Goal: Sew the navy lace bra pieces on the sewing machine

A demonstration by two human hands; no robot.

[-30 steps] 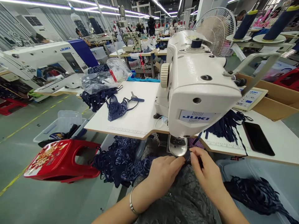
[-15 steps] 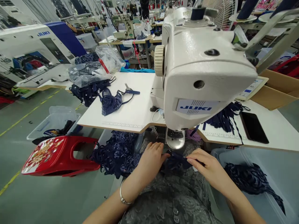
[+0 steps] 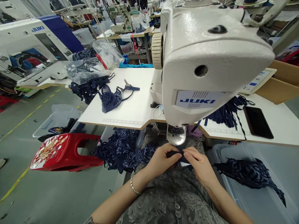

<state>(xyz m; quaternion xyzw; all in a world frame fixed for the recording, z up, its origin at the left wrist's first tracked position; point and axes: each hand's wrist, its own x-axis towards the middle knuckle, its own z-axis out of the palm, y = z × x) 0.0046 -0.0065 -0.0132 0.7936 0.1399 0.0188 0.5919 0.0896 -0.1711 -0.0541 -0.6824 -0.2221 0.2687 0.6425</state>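
Just below the metal sewing arm plate (image 3: 176, 138) of the white JUKI sewing machine (image 3: 210, 62), both hands pinch a dark navy bra (image 3: 177, 154). My left hand (image 3: 161, 159) is closed on its left part, thumb and fingertips pressed together. Close beside it, my right hand (image 3: 198, 163) is closed on the right part with thumb and forefinger. A small white tag (image 3: 185, 164) hangs under the fingers. Much of the held bra is hidden by the hands. To the left, more navy bras (image 3: 121, 149) lie heaped beside my lap.
A navy bra (image 3: 111, 99) and dark-handled thread snips (image 3: 132, 88) lie on the white table (image 3: 93, 118). On the right are navy straps (image 3: 225, 113), a black phone (image 3: 258, 122) and a clear bin (image 3: 238, 199) with a bra. A red stool (image 3: 63, 152) stands left.
Both hands have come closer together around the held bra, the right one moving left. The bra now stretches from the heap at left toward my left hand. My view has moved closer to the machine.
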